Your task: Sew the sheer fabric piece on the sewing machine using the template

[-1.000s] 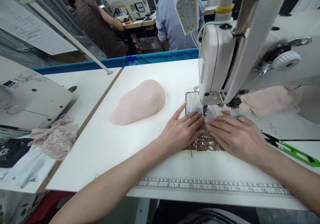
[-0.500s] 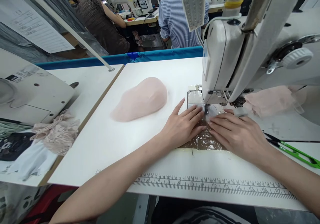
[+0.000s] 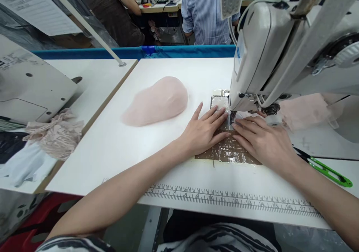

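Note:
My left hand (image 3: pixel 204 130) and my right hand (image 3: pixel 262 141) lie flat on the shiny taped plate (image 3: pixel 228 151) of the white sewing machine (image 3: pixel 266 49). Their fingertips meet right at the needle and presser foot (image 3: pixel 231 118). They pinch down a small pale translucent strip there, which is mostly hidden by the fingers. A moulded pale pink foam cup (image 3: pixel 157 100) rests on the white table to the left of my left hand, apart from it.
Green thread snips (image 3: pixel 328 169) lie right of my right wrist. Pink fabric (image 3: pixel 305 109) sits behind the machine arm. A printed ruler (image 3: pixel 224 199) runs along the front edge. Lace scraps (image 3: pixel 53 134) and another machine (image 3: pixel 30 91) are left. Two people (image 3: pixel 206 12) work beyond the blue table edge.
The view has tilted down and come closer. Both hands have slid a little farther toward the needle; the pale strip seen between the fingertips earlier is now almost covered.

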`<state>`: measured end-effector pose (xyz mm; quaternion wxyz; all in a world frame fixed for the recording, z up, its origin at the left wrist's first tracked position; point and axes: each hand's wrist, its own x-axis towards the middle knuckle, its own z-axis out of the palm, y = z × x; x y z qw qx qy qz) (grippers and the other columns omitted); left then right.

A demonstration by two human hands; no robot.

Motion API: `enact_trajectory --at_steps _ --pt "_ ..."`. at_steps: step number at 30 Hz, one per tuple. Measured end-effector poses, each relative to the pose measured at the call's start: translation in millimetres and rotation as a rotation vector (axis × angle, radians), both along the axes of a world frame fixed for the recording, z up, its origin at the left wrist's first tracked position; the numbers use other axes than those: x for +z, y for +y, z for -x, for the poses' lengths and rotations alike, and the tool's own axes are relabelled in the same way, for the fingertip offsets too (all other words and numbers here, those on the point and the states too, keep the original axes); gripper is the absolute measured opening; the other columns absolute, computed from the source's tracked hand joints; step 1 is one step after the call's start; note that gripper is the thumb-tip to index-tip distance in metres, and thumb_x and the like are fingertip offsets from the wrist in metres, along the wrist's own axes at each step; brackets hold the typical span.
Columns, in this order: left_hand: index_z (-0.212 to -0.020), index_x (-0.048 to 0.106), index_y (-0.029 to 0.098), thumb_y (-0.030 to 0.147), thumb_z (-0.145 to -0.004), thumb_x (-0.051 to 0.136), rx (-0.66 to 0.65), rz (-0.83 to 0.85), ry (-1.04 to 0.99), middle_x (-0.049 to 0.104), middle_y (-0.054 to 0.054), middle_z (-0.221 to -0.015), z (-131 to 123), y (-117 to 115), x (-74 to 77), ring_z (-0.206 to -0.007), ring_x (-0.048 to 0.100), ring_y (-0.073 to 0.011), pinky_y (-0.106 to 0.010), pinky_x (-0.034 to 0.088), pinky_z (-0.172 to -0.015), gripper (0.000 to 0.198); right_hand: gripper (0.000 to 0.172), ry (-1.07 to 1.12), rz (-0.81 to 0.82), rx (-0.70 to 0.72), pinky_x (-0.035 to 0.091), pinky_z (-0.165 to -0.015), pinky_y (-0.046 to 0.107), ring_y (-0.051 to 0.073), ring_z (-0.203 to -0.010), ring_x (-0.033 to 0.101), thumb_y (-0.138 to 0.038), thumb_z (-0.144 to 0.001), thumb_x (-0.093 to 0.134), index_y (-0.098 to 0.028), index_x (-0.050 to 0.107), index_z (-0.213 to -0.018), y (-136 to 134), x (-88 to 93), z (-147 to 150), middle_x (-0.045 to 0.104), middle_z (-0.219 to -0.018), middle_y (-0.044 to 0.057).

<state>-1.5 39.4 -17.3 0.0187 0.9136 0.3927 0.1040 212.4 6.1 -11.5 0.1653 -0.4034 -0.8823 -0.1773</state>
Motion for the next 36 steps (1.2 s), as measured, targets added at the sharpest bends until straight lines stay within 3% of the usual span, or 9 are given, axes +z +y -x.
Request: enact_trajectory --at_steps 9,14,17,19,21,23,27,32,36 --pt "-0.139 0.038 0.013 0.052 -0.098 0.031 0.019 -0.085 0.012 0.038 -0.007 -0.144 0 -4 0.3 -0.137 0.029 -0.0262 -0.052 0.007 -0.117 0.057 0.029 -0.029 -0.056 -0.077 0.042 -0.089 0.043 0.022 -0.072 0.064 -0.025 -0.094 0.047 -0.011 0.066 -0.111 2 -1.8 -11 0.07 -0.099 0.009" --pt "-0.13 0.048 0.013 0.045 -0.099 0.038 -0.011 -0.173 -0.079 0.052 -0.008 -0.132 3 -6 0.4 -0.127 0.044 -0.0233 -0.05 0.018 -0.115 0.046 0.026 -0.037 -0.077 -0.075 0.044 -0.083 0.042 0.02 -0.06 0.06 -0.011 -0.09 0.047 -0.01 0.069 -0.104 4 0.0 -13 0.072 -0.086 0.009" --pt "-0.129 0.049 0.015 0.034 -0.096 0.048 -0.115 -0.154 -0.172 0.055 -0.007 -0.129 4 -9 3.6 -0.12 0.05 -0.0207 -0.044 0.033 -0.108 0.038 0.024 0.172 0.203 0.014 0.047 -0.077 0.039 0.02 -0.066 0.062 -0.015 -0.091 0.047 -0.016 0.071 -0.094 -2 11.5 -12 0.071 -0.086 0.007" --pt "-0.125 0.052 0.017 0.025 -0.093 0.054 -0.238 -0.064 -0.289 0.052 -0.007 -0.133 5 -13 8.5 -0.123 0.047 -0.0202 -0.041 0.038 -0.103 0.034 0.02 0.407 0.659 0.156 0.049 -0.072 0.034 0.019 -0.075 0.063 -0.024 -0.092 0.05 -0.02 0.07 -0.092 -9 21.2 -12 0.07 -0.089 0.005" --pt "-0.107 0.062 0.018 0.021 -0.089 0.057 -0.36 0.131 -0.48 0.054 -0.006 -0.13 8 -15 15.6 -0.122 0.048 -0.0202 -0.039 0.041 -0.1 0.02 0.016 0.639 1.12 0.277 0.05 -0.067 0.028 0.018 -0.079 0.063 -0.031 -0.091 0.054 -0.022 0.069 -0.092 -14 28.0 -13 0.069 -0.09 0.004" --pt "-0.086 0.065 0.017 0.021 -0.088 0.057 -0.387 0.437 -0.688 0.063 -0.007 -0.115 13 -17 23.8 -0.112 0.055 -0.019 -0.036 0.046 -0.093 0.009 0.013 0.829 1.365 0.295 0.047 -0.056 0.023 0.013 -0.067 0.061 -0.032 -0.09 0.057 -0.023 0.067 -0.09 -16 29.6 -14 0.068 -0.084 0.003" --pt "-0.068 0.057 0.015 0.029 -0.091 0.052 -0.188 0.811 -0.954 0.059 -0.001 -0.067 24 -17 39.0 -0.064 0.056 -0.0101 -0.023 0.045 -0.06 0.027 0.009 1.021 1.506 0.232 0.035 -0.043 0.019 0.007 -0.05 0.049 -0.031 -0.087 0.063 -0.022 0.062 -0.089 -13 23.4 -11 0.064 -0.072 -0.001" --pt "-0.054 0.044 0.014 0.032 -0.091 0.054 -0.183 0.691 -0.967 0.04 0.005 -0.051 31 -21 56.7 -0.046 0.035 -0.0049 -0.02 0.026 -0.045 0.042 0.028 0.951 1.57 0.318 0.048 -0.069 0.027 0.014 -0.08 0.059 -0.033 -0.081 0.069 -0.022 0.06 -0.105 -15 19.7 0 0.063 -0.09 0.003" --pt "-0.052 0.045 0.015 0.03 -0.089 0.055 -0.168 0.557 -0.855 0.041 0.004 -0.049 30 -28 71.7 -0.047 0.035 -0.0058 -0.021 0.025 -0.046 0.041 0.033 0.899 1.466 0.298 0.045 -0.065 0.028 0.015 -0.076 0.056 -0.04 -0.078 0.071 -0.021 0.063 -0.105 -20 16.1 6 0.062 -0.095 0.004"
